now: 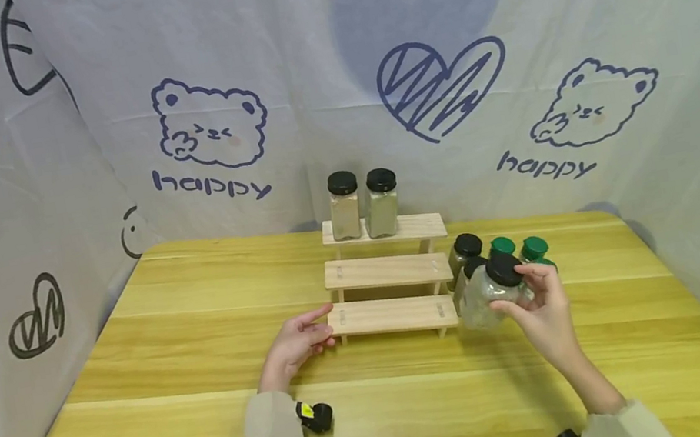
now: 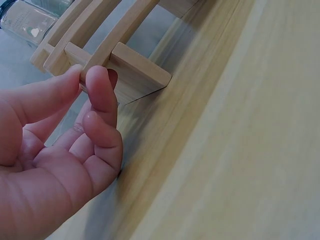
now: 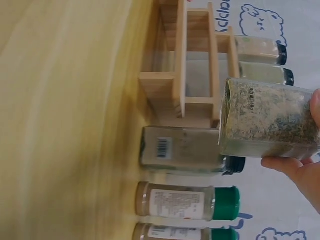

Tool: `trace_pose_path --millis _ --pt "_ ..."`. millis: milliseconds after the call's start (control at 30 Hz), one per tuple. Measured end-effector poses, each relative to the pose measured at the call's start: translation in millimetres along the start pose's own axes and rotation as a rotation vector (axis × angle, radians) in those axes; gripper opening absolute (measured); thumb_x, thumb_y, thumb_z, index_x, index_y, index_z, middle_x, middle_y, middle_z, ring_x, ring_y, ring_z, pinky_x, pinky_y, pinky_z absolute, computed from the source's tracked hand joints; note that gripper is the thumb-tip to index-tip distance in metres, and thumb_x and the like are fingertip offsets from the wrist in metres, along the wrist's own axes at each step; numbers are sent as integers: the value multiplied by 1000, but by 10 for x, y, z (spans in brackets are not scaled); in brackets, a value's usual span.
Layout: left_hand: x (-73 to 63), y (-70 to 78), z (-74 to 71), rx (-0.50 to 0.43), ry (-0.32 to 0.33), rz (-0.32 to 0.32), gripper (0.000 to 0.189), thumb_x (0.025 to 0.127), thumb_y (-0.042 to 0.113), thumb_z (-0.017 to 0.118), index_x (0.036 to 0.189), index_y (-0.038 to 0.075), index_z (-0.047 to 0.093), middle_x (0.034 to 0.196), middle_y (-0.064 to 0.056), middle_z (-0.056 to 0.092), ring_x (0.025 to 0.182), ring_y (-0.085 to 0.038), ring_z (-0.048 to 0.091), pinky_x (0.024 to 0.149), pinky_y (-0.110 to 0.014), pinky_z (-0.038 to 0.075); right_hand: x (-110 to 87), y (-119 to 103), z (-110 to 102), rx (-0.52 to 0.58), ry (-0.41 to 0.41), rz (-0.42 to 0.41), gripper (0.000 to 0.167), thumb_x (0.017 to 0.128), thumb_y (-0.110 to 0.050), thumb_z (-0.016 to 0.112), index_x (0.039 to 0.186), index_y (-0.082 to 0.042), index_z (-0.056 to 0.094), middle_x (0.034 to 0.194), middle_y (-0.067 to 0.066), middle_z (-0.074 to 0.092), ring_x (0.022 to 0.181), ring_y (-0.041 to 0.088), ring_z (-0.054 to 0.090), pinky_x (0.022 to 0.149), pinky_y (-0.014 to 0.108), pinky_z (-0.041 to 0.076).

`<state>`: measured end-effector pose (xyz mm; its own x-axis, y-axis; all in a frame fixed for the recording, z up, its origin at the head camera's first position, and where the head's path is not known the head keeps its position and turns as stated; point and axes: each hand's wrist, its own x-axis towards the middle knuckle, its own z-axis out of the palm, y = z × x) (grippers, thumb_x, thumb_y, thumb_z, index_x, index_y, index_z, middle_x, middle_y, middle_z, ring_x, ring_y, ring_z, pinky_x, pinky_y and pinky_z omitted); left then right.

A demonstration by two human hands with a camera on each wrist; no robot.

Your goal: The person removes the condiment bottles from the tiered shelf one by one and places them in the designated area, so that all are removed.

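- On the wood-grain tabletop (image 1: 168, 422): one three-tier wooden spice rack (image 1: 395, 314).
- Pinching the left end of its lowest tier between thumb and index finger: the left hand (image 1: 295, 344).
- On the top tier, upright and side by side: two black-lidded spice jars (image 1: 346, 217).
- Clamped between thumb and fingers of the right hand (image 1: 541, 306): one glass spice jar (image 1: 483, 304), tilted, held above the tabletop just beside the rack's right end.
- Behind it, right of the rack: two standing black-capped jars (image 1: 467, 246) and at least two green-capped bottles (image 3: 175, 202); hard to count further because of overlap.
- Only in the right wrist view: greenish-brown flakes inside the held jar, a barcode (image 3: 164, 148) on one standing jar, white labels on the bottles.
- Only in the left wrist view: close detail of the pinch and a rack leg (image 2: 142, 65).
- Only in the head view: the held jar's black lid (image 1: 503, 269).
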<state>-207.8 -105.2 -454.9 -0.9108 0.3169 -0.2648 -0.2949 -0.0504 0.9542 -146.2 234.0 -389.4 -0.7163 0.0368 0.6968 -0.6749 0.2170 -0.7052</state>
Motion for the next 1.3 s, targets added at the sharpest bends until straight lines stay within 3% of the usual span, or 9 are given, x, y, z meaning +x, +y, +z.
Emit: trace_pose_path --millis 567,900,1033,1300 --pt "6 3 7 -15 2 -9 47 88 -3 51 133 2 40 79 -3 61 65 -10 58 55 -18 42 -210 237 -40 -2 -27 147 58 54 36 58 103 22 30 107 3 42 100 3 50 70 16 47" --pt "-10 12 -1 -3 10 8 45 87 -1 53 131 3 44 80 -6 62 65 -10 58 56 -18 42 -265 332 -48 -38 -71 224 54 59 33 59 102 20 29 115 25 33 100 -1 47 68 15 46" --pt "-38 18 -6 -17 -17 39 43 87 2 55 129 5 48 81 -7 62 66 -11 59 57 -18 42 -282 363 -47 -52 -92 230 53 59 32 60 101 20 29 117 33 29 103 -2 44 68 14 46" --pt "-1 14 4 -15 16 -16 46 88 -3 51 132 2 42 78 -5 60 65 -11 58 55 -18 42 -299 421 -48 -70 -96 237 53 58 32 61 99 19 30 116 34 30 106 -4 40 68 14 46"
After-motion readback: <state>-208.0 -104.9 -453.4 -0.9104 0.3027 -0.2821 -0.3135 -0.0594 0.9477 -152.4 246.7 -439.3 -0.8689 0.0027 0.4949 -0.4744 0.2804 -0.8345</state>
